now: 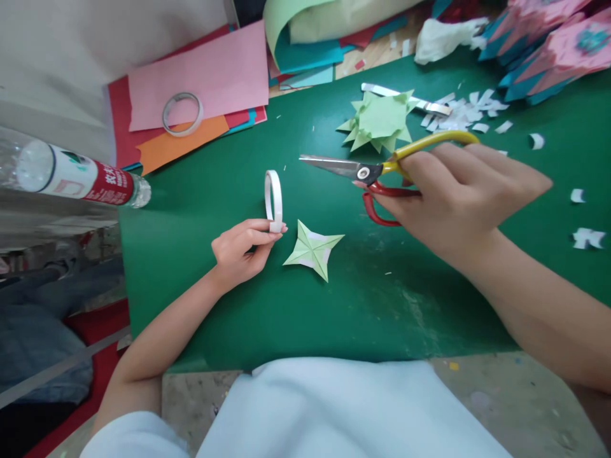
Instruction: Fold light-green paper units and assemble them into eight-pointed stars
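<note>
My left hand (245, 250) pinches a narrow roll of white tape (273, 197), which stands upright above the fingertips. In my right hand (458, 191) are scissors (337, 166) with one yellow and one red handle; their blades look closed and point left, towards the tape but apart from it. A light green four-pointed paper star (312, 250) with pale patches lies on the green table (372, 324), just right of my left hand. Beyond the scissors lies a larger light green many-pointed paper piece (379, 119).
At the back left are coloured paper sheets (205, 73) with another tape roll (182, 114) on top. A plastic bottle (71, 173) lies at the left edge. White paper scraps (465, 111) and pink-and-blue paper flowers (563, 51) are at the back right. A person's leg (38, 350) shows at left.
</note>
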Demonstrator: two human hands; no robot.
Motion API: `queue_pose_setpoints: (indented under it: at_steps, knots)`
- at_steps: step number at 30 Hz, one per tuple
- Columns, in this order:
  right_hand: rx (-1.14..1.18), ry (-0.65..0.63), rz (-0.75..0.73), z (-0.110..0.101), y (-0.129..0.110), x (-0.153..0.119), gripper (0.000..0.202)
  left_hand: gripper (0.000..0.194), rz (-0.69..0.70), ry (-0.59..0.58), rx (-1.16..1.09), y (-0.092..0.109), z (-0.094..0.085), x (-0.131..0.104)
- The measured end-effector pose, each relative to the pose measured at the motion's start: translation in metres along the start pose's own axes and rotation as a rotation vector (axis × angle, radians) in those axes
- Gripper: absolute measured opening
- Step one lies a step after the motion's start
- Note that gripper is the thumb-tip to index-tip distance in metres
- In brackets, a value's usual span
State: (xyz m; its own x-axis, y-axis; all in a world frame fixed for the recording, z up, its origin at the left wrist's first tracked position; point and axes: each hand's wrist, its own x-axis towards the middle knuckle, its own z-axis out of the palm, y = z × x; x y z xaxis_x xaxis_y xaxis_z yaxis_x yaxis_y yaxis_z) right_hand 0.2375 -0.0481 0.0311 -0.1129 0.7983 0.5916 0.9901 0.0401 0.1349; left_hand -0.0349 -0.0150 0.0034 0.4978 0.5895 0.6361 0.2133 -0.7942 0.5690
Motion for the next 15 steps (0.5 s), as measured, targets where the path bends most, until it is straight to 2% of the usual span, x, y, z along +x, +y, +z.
queue_pose_setpoints:
  at_steps: [3, 6, 10, 13, 15]
  knots:
    - [0.113, -0.202, 0.107, 0.004, -0.002, -0.002, 0.06, 0.016, -0.049, 0.086, 0.136, -0.01, -0.002, -0.001]
    - [0.234, -0.368, 0.138, 0.007, -0.008, -0.004, 0.044, 0.012, -0.071, 0.112, 0.356, -0.027, -0.009, 0.001]
    - [0.303, -0.451, 0.129, 0.012, -0.012, -0.008, 0.032, 0.007, -0.127, 0.076, 0.516, -0.046, -0.02, 0.008]
    - [0.347, -0.493, 0.132, 0.014, -0.011, -0.008, 0.032, 0.003, -0.155, 0.033, 0.486, -0.048, -0.022, 0.01]
    - [0.375, -0.528, 0.134, 0.015, -0.01, -0.008, 0.035, 0.005, -0.111, 0.0, 0.451, -0.043, -0.02, 0.009]
